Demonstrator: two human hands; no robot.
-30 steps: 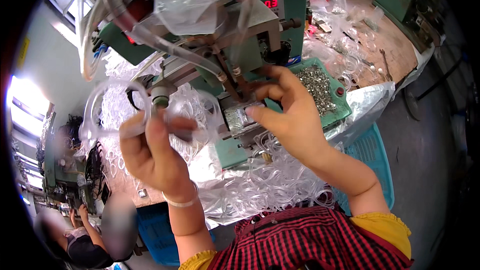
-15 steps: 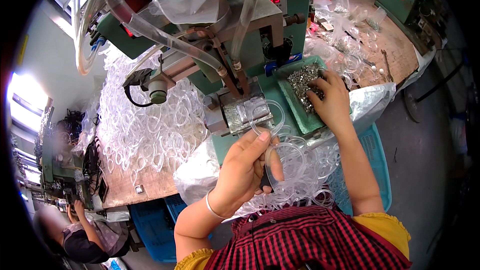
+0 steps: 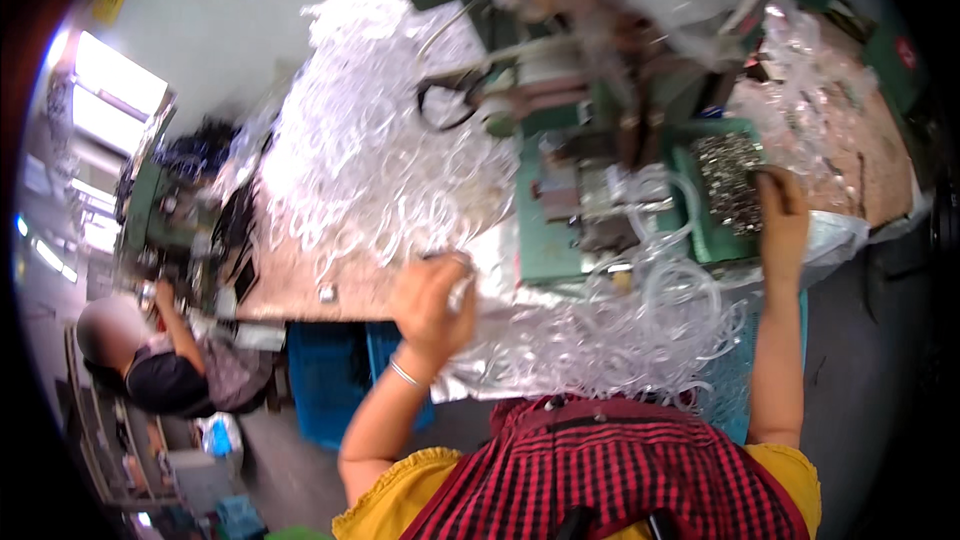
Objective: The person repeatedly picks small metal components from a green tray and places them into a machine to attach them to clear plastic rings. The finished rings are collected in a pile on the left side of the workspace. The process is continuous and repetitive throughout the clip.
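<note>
My left hand [image 3: 432,308] is over the table at the near edge of a large heap of clear plastic tube loops [image 3: 390,130]. Its fingers are bent and smeared by motion, so any hold is hidden. At the right, my right hand [image 3: 785,215] reaches over the rim of a green tray [image 3: 712,240] filled with small shiny metal parts [image 3: 728,180]. Its fingers curl inward at the parts, and what they pinch is too small to tell. Between the hands stands a green press [image 3: 545,255], with a clear tube loop [image 3: 692,215] beside its metal block [image 3: 610,225].
More clear loops [image 3: 600,345] lie piled on the silvery sheet before me. Blue crates [image 3: 315,380] stand below the table edge. A small metal piece [image 3: 327,292] lies on the wood at the left. Another person [image 3: 180,370] sits working at the far left.
My left hand has let go of the loops near the press and moved left to the big heap. The view has turned left. My right hand stays at the tray, its fingers drawn closer together.
</note>
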